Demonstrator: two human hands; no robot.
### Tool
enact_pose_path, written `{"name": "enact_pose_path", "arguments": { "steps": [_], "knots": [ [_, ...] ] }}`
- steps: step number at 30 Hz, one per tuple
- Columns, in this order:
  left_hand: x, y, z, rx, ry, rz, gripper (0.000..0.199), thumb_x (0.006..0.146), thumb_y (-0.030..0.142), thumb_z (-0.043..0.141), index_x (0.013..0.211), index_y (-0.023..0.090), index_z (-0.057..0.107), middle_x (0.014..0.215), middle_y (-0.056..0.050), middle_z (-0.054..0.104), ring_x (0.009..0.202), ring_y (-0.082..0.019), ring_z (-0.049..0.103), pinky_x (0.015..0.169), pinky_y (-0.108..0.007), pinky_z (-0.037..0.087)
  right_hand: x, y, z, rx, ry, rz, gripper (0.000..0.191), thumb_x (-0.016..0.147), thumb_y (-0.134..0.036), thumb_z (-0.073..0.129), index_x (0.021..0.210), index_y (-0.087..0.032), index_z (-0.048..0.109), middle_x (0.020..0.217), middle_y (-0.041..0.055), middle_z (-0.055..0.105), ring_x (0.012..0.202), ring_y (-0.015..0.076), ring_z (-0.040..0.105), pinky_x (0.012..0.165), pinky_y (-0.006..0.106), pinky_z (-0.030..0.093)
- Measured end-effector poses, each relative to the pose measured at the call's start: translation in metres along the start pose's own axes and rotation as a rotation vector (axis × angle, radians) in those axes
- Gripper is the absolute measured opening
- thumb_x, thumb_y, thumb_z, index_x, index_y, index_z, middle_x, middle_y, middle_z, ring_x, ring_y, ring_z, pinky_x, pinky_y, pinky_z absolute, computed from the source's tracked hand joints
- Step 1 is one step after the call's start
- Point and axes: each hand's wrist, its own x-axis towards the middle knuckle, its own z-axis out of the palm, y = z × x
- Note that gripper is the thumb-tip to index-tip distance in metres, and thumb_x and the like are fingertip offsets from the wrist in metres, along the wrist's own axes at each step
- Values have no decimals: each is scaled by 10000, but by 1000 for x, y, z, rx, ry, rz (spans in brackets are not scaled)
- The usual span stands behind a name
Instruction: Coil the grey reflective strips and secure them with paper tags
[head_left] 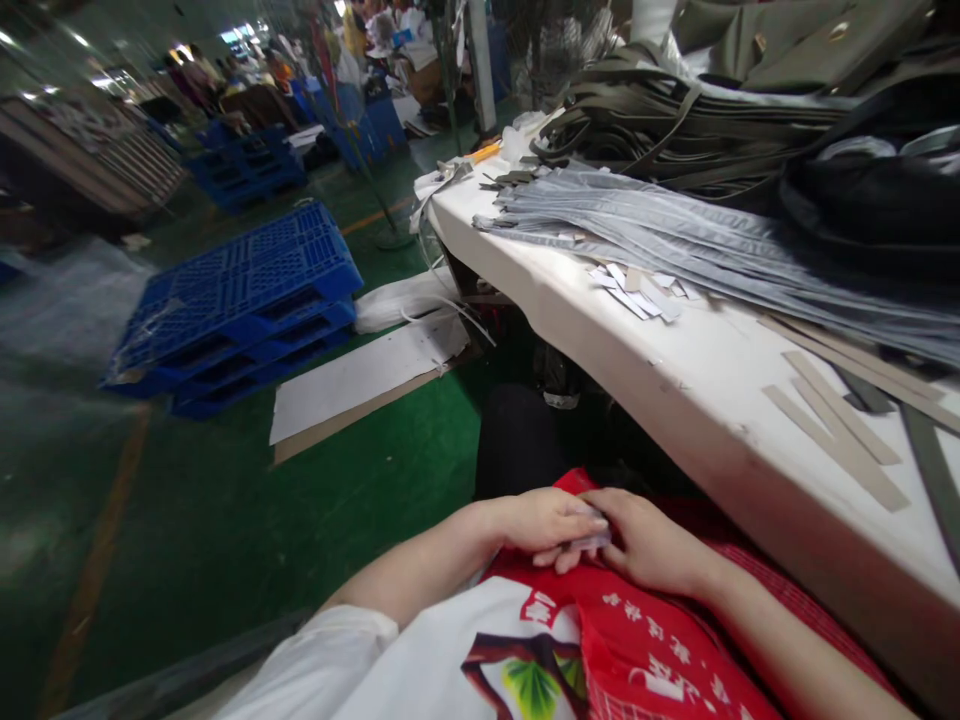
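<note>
Both of my hands meet low in front of my body, over a red apron (645, 630) with white lettering. My left hand (544, 520) has its fingers curled in around a small, pale, see-through piece of plastic (592, 540). From the other side my right hand (649, 540) closes on the same piece, its fingers bent and partly hidden. What exactly the piece is cannot be made out.
To my right a white table (712, 370) bears bundled grey strips (637, 215), dark olive straps (675, 120), paper scraps (637, 290) and beige strips (840, 430). Blue pallets (240, 290) and a white board (367, 375) lie on the green floor. Several people are far back.
</note>
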Motion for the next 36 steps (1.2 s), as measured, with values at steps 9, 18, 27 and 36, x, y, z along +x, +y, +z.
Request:
{"name": "enact_pose_path", "arguments": {
  "steps": [9,18,27,36],
  "knots": [
    [-31,-10,-27,214,120,-95,478,845,632,550,818,162,631,600,28,601,537,-78,520,558,-180,391,6,-2,17,272,-15,3,374,981,-391,427,807,-178,681,774,43,685,699,162,598,666,266,443],
    [-12,-5,-15,252,319,-129,411,679,518,761,822,154,637,698,43,572,636,-96,473,546,-186,329,8,6,21,340,22,40,402,974,-406,441,731,-172,660,686,22,646,621,139,560,606,250,404],
    [27,8,-10,379,400,-146,369,661,472,770,775,165,602,688,47,560,624,-100,463,551,-203,321,7,20,14,336,92,42,384,959,-353,479,648,-174,615,623,5,604,580,125,528,564,244,360],
    [45,13,-16,438,295,-217,375,806,509,620,662,170,552,597,36,515,537,-88,418,503,-212,278,9,38,-3,332,80,114,242,927,-309,516,773,-194,662,732,24,691,670,155,605,652,270,437]
  ]
}}
